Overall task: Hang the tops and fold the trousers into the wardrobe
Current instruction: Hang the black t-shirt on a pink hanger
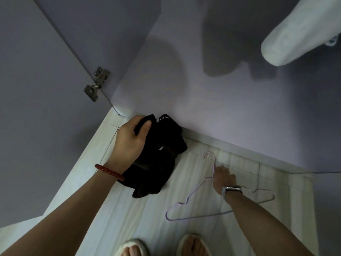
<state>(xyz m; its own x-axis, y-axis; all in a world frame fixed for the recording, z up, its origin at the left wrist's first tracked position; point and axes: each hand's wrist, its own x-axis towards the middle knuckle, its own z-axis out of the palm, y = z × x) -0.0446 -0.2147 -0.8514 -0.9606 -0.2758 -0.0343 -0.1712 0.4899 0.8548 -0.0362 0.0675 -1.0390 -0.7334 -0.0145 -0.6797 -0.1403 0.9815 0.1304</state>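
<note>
A bunched black garment (158, 156) hangs from my left hand (131, 139), which grips its top edge just in front of the wardrobe floor (212, 100). A thin lilac wire hanger (186, 202) lies flat on the pale tiled floor to the right. My right hand (222, 179) reaches down onto the neck of that hanger, below its hook; the fingers are hidden, so the hold is unclear. A white garment (295, 36) hangs inside the wardrobe at the top right.
The open wardrobe door (46, 100) stands at the left, with metal hinges (96, 84) at its edge. The wardrobe's lilac bottom panel spreads across the middle. My feet in pale slippers (162, 246) stand on the tiles at the bottom.
</note>
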